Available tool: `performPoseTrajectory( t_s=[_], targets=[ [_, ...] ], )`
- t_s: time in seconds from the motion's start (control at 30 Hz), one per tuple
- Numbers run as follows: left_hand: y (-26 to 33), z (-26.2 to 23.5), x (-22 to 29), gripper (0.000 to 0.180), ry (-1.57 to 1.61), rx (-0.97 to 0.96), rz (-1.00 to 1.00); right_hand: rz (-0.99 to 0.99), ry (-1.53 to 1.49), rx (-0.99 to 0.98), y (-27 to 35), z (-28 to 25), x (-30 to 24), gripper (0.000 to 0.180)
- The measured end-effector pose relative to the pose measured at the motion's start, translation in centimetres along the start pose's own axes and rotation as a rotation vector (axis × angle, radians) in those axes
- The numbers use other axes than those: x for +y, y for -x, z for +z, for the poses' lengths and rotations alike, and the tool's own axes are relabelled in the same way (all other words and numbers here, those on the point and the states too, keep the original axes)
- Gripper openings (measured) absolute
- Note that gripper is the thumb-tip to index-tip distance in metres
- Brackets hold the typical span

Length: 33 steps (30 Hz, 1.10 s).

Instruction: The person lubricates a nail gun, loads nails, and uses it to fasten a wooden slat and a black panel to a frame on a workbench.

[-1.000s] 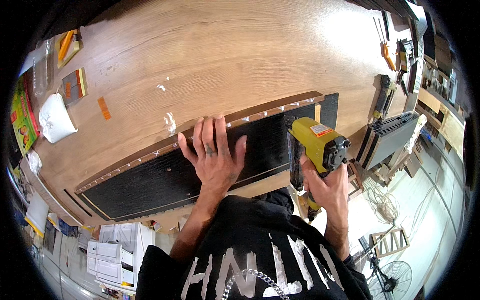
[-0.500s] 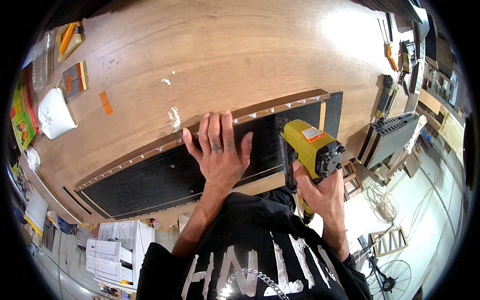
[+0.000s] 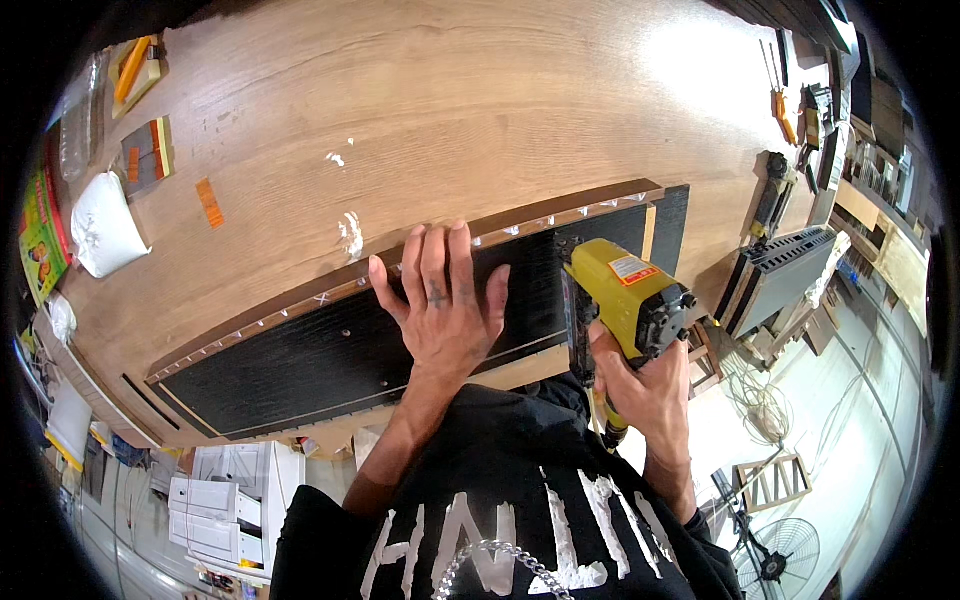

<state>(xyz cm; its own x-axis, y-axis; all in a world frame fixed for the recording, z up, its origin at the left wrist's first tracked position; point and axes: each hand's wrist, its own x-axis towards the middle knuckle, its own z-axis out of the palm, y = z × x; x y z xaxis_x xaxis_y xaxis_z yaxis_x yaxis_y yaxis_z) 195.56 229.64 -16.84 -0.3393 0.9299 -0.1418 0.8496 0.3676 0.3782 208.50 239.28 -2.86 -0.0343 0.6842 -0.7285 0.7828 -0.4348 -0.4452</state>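
A long black panel lies on the wood-grain worktop near me. Along its far edge runs a brown wooden strip with white marks spaced down its side. My left hand rests over the panel with fingers spread, the fingertips reaching onto the strip. In my right hand is a yellow and black nail gun, my fingers wrapped round its handle. The gun's black nose stands over the right part of the panel; whether it touches the surface I cannot tell.
White blobs dot the worktop beyond the strip. At left lie a white bag, an orange piece of tape and an orange-handled tool. A second nail gun and stacked dark panels are at right. A fan stands below.
Almost nothing differs. The whole view has shifted very slightly; both hands and the nail gun keep their places over the panel.
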Motion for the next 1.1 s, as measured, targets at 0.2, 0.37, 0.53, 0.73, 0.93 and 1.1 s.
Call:
performPoseTrajectory(
  t_s=[0.2,0.37,0.53,0.73,0.93,1.1],
  targets=[
    [-0.2,0.0,0.0,0.057,0.006,0.01,0.003,-0.063,-0.011,0.034,-0.1,0.3,0.0,0.021],
    [-0.1,0.0,0.0,0.058,0.015,0.003,-0.003,-0.016,-0.031,-0.004,0.1,0.1,0.0,0.021],
    [-0.2,-0.1,0.1,0.056,0.035,0.024,0.0,-0.049,-0.001,0.05,0.2,0.5,-0.4,0.021],
    [-0.1,-0.1,0.0,0.052,0.035,0.011,-0.01,-0.009,0.092,-0.004,0.3,0.3,-1.0,0.018],
    [-0.1,0.0,-0.2,0.05,0.094,0.07,0.012,-0.032,-0.049,-0.024,1.0,1.6,-0.8,0.017],
    [-0.3,-0.5,-0.2,0.049,0.091,0.03,0.018,-0.027,0.061,-0.08,0.9,2.0,-1.5,0.018]
  ],
)
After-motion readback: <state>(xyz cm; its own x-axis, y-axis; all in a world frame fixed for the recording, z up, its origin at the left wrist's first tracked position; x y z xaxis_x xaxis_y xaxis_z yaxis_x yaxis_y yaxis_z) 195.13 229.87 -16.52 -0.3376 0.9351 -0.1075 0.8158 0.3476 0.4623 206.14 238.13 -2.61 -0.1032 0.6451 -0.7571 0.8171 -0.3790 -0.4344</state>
